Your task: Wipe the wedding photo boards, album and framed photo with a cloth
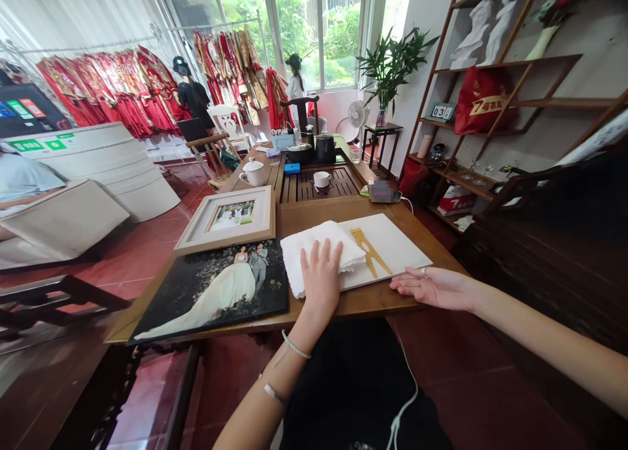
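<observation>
My left hand (321, 276) lies flat and open on a folded white cloth (314, 250), fingers stretched forward. The cloth covers the left part of a white board (392, 244), a picture frame lying face down with a wooden stand piece (370, 250) on its back. My right hand (432, 286) rests open at the board's near right edge, fingers pointing left and touching the wooden table (314, 218). A large wedding photo print (220, 290) lies to the left of the cloth. A white framed photo (228, 218) sits behind it.
A slatted tea tray (314, 183) with a white teapot (254, 173), cup (321, 179) and dark kettles stands at the table's far end. Racks of red garments (112, 87) and two people stand by the windows. Shelves (490, 103) line the right wall; a white sofa (63, 214) stands left.
</observation>
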The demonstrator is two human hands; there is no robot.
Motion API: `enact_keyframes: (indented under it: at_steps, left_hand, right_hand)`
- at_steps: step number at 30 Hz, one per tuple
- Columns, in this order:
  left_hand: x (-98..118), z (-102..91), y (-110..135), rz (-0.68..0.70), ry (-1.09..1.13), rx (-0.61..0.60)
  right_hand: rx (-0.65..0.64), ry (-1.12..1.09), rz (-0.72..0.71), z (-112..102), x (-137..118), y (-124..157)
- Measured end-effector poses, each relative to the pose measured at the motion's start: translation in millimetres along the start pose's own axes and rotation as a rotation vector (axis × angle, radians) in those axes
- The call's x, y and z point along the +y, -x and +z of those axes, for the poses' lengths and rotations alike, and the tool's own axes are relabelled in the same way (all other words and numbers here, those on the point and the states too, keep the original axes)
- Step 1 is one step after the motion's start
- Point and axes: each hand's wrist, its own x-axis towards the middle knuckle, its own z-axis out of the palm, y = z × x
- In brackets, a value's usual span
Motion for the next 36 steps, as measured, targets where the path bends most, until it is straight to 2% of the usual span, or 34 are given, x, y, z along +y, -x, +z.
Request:
enact_keyframes:
  at_steps: [3,6,7,9,11,12,13,14,16,18,22,26,31,36]
  left_hand:
    - [0.4,3.0,1.6,-0.003,-0.001,0.009]
    - [-0.4,4.3,2.9,0.002,-0.002,0.009]
    - [-0.8,4.4,3.1,0.005,-0.001,0.007]
    - [-1.6,4.6,3.1,0.015,0.003,0.009]
    - [-2.3,4.1,2.4,0.013,0.015,0.023]
    - [-2.8,3.4,1.7,0.006,0.024,0.034]
    - [-3.4,2.3,0.7,-0.007,0.035,0.044]
    - [-4.3,0.6,-0.3,-0.021,0.047,0.052]
    - [-6.7,-3.9,-2.5,-0.042,0.077,0.064]
    - [-9.6,-9.0,-4.0,-0.047,0.111,0.079]
    - [-13.3,-15.4,-3.0,-0.024,0.177,0.127]
    - [-15.0,-10.8,0.6,-0.001,0.253,0.153]
    - [-22.3,-0.5,2.3,0.053,0.407,0.068]
    - [-41.2,-14.1,-7.5,0.085,0.673,0.006]
  right_hand:
    - [0.018,0.049,-0.038,3.1,5.0,0.0]
    - [0.031,0.270,-0.131,1.3,4.3,3.9]
    - [0.046,0.388,-0.211,-2.0,1.1,5.1]
    - [0.132,0.663,-0.465,-13.2,-10.1,4.9]
    - [0.312,0.943,-0.777,-28.3,-24.3,0.0]
    - [0.390,1.073,-0.862,-35.9,-30.9,-4.1]
    - [0.429,1.208,-0.905,-42.8,-36.2,-9.1]
    - [0.415,1.330,-0.901,-48.5,-39.6,-14.6]
    - [0.390,1.480,-0.821,-55.3,-40.3,-25.4]
    - [0.414,1.532,-0.768,-55.7,-33.9,-34.0]
    - [0.451,1.573,-0.831,-43.3,-14.4,-40.7]
    - [0.446,1.597,-0.831,-32.7,-6.5,-39.3]
    - [0.419,1.494,-0.903,-37.5,-22.5,-42.6]
    - [0.458,1.285,-1.177,-24.8,-48.6,-64.9]
